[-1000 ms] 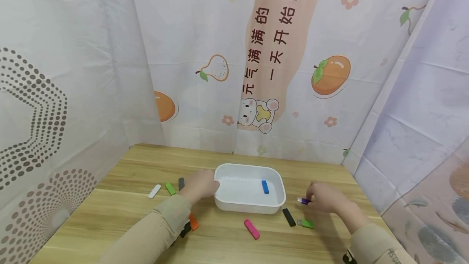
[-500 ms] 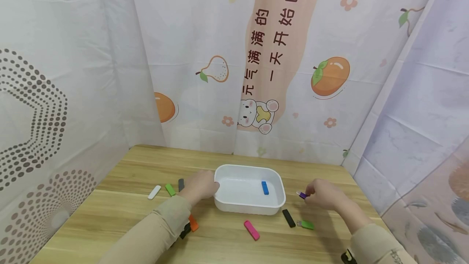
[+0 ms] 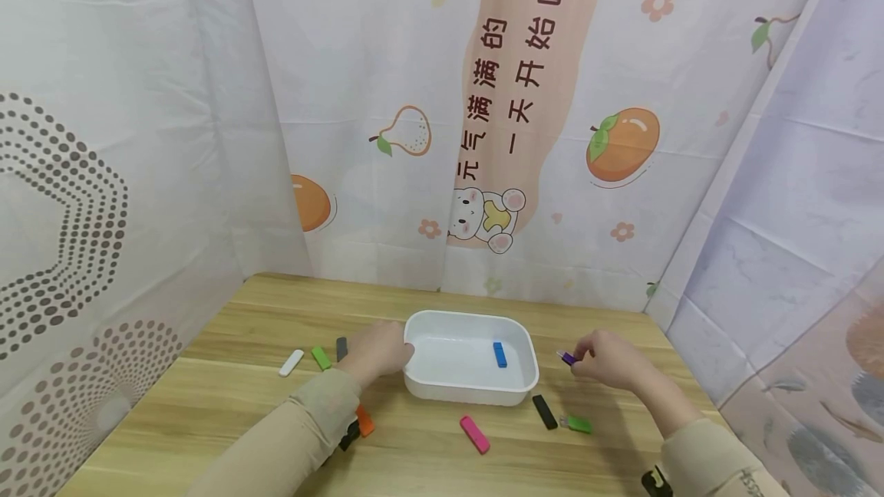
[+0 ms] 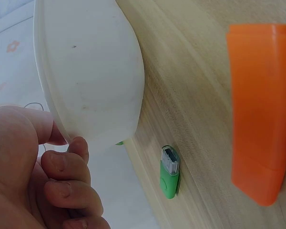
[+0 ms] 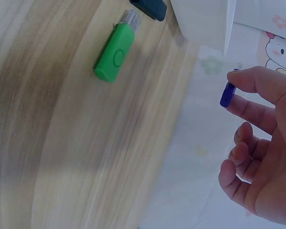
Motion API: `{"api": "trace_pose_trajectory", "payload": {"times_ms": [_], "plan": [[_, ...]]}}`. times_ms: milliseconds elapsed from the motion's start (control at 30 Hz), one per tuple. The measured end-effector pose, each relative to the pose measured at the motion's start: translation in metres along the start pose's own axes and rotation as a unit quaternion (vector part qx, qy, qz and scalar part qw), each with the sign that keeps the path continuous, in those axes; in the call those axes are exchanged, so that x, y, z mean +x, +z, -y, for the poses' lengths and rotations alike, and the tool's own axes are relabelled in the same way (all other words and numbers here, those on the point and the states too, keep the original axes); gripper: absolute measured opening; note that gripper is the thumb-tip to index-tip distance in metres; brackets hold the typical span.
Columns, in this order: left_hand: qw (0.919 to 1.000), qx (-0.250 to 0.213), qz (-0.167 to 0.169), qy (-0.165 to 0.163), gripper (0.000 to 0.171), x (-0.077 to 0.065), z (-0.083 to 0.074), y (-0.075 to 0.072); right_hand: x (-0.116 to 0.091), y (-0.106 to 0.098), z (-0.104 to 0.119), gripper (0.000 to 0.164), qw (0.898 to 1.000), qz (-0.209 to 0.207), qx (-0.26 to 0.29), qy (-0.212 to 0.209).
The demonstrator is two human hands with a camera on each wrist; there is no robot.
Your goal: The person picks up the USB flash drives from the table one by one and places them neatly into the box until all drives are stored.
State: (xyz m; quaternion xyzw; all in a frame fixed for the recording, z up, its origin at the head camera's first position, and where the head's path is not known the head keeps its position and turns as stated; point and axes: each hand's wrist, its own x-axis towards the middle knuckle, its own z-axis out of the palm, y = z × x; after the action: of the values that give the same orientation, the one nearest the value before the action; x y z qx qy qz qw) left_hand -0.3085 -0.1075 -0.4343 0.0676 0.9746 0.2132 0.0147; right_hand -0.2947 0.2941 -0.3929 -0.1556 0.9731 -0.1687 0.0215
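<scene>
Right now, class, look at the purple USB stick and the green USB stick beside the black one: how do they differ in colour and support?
Colour: the purple USB stick is deep purple, while the green USB stick is bright green.
Support: the right hand pinches the purple one above the table, while the green one lies on it.
Shared: both show a pale connector end.

Tray on table (USB stick inside, right).
</scene>
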Motion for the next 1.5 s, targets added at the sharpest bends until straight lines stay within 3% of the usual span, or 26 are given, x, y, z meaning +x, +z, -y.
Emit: {"api": "trace_pose_trajectory", "payload": {"times_ms": [767,1067,1500], "plan": [[0.9999,0.014,-0.007,-0.006,0.019,0.002,0.0,-0.001,-0.001,-0.009,0.013,0.013,0.999,-0.011,-0.03,0.027],[0.9999,0.008,-0.002,-0.008,0.02,0.002,0.001,0.0,0.004,-0.005,0.024,0.016,0.999,-0.006,0.007,0.04],[0.9998,0.016,-0.002,-0.013,0.02,0.001,-0.001,-0.001,0.014,-0.006,0.041,0.017,0.998,0.01,0.021,0.057]]}}
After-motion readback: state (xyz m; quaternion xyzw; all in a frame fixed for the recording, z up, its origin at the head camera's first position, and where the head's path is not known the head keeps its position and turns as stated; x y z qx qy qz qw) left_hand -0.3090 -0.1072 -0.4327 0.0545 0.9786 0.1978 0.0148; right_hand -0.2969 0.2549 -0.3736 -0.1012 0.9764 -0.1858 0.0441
